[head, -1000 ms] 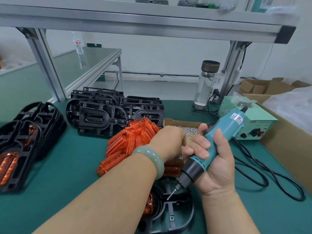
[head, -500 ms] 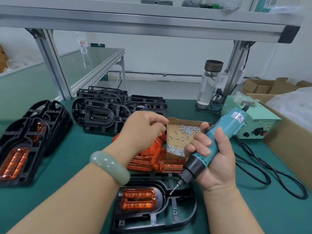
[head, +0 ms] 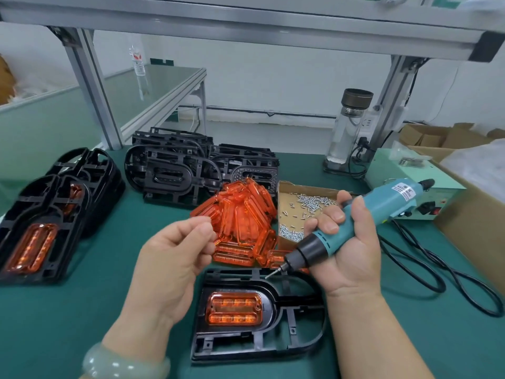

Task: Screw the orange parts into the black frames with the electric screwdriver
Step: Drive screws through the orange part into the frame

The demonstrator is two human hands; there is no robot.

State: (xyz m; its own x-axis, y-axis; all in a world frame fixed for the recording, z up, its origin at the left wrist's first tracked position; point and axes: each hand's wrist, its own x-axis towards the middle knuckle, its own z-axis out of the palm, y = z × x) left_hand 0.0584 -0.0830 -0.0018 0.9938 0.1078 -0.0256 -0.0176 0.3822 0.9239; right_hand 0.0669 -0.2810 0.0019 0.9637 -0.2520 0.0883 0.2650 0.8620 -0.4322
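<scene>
A black frame point(head: 295, 343) lies on the green mat in front of me, with an orange part point(head: 233, 309) seated in its left opening. My right hand point(head: 352, 258) grips the teal electric screwdriver point(head: 382, 209); its bit points down-left and hovers just above the frame's top edge. My left hand point(head: 175, 258) is raised palm-up above the mat, left of the frame, thumb and fingertips pinched together on small screws that are mostly hidden. Behind the frame lie a pile of loose orange parts point(head: 240, 214) and a cardboard tray of screws point(head: 303, 203).
Bare black frames point(head: 175, 170) are stacked at the back. Frames with orange parts point(head: 41, 222) sit at the left. The screwdriver's power box point(head: 426, 203) and its black cable point(head: 437, 269) lie to the right, by a cardboard box point(head: 470, 228). A glass bottle point(head: 349, 127) stands by the post.
My left hand has come back from the screw tray toward me and turned palm-up with pinched fingers, uncovering the frame and orange part. The right hand and screwdriver have barely moved.
</scene>
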